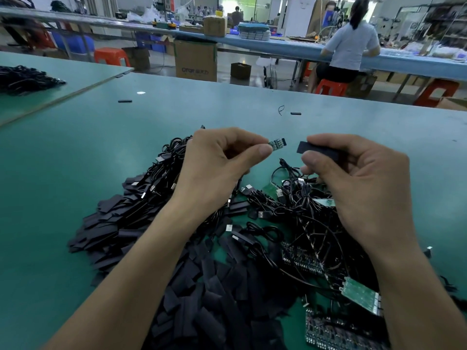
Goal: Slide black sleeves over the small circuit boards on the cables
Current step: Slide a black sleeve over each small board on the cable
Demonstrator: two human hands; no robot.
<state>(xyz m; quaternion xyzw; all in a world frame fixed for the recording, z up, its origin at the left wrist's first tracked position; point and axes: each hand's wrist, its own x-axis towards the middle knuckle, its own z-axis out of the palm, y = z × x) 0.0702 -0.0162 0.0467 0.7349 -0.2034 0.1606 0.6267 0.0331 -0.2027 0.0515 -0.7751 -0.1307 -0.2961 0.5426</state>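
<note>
Soft, even light falls from above onto the green tabletop [75, 173]. It is bright enough, but a bit dull. One small white shine [141, 92] sits near the tabletop's far left edge. The left hand [217, 160] and right hand [358, 178] look sharp and drop only faint shadows. The small circuit board [277, 144] is clear. The black sleeve [318, 150] and the pile of sleeves [214, 286] are so dark that they blend. The back room [252, 11] is brighter, washed out and blurry. The wide lens bends the tabletop's far edge and stretches the arms [141, 286] at the bottom.
</note>
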